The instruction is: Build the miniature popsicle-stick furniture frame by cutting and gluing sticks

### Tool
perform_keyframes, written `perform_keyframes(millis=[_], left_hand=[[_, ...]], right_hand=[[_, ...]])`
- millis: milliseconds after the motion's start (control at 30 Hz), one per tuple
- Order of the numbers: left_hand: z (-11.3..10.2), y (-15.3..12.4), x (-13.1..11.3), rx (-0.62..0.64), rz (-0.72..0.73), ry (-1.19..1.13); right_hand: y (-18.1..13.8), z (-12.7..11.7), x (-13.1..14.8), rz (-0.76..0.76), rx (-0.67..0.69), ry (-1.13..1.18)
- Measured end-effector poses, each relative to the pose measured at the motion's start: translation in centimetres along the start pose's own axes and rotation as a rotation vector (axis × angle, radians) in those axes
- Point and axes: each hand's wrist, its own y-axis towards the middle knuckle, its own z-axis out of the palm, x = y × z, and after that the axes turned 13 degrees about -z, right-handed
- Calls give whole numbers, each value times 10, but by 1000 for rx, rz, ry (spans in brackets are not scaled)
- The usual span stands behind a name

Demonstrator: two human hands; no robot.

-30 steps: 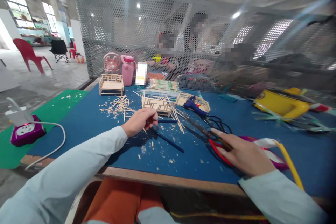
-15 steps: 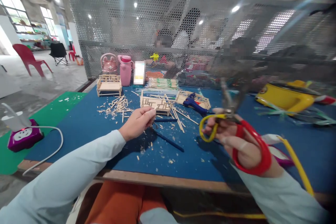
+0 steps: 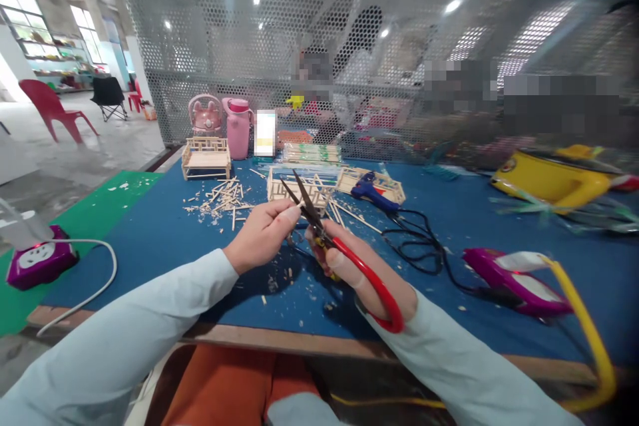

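Observation:
My left hand (image 3: 263, 231) is closed in a pinch on a small pale wooden stick (image 3: 300, 204), most of it hidden by the fingers. My right hand (image 3: 364, 265) grips a pair of scissors (image 3: 313, 213) with red and yellow handles. The parted blades point up and left, around the stick's tip beside my left fingertips. Just behind the blades stands a small frame built of sticks (image 3: 279, 188). Another stick-built piece (image 3: 344, 180) lies to its right, with a blue glue gun (image 3: 375, 192) resting against it.
A finished-looking miniature wooden bench (image 3: 207, 163) stands back left, near a pink bottle (image 3: 238, 133). Cut stick pieces (image 3: 227, 198) are strewn in front of it. Purple power strips (image 3: 519, 283) lie right and left with cables. A yellow container (image 3: 549, 181) and a perforated metal screen (image 3: 200, 46) stand behind.
My right hand has brought the scissors left and forward, from the right side to my left fingertips, and the blades now surround the stick's end. My left hand has stayed nearly still.

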Motion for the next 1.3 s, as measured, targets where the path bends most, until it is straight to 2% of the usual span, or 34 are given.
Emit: perform_keyframes(millis=[200,400,567,667,800,1100,1167,1300], left_hand=[[-1,0,-1,28,5,-2],[-1,0,-1,91,-40,-75],[-2,1,-1,106,-25,-69],[-2,1,0,119,24,-45],[-1,1,0,127,70,-10],[0,-1,-2,127,97,38],[1,-3,-3,85,133,90],[5,-7,-3,-87,216,230]], right_hand=[[-1,5,3,-40,-43,62],[-8,11,-4,52,-42,212],[-6,13,0,96,-59,262],[-2,14,4,118,-74,169],[0,16,7,70,-106,-11],[-4,20,0,30,-140,-132],[-4,21,1,24,-155,-177],[-3,24,3,46,-159,-256]])
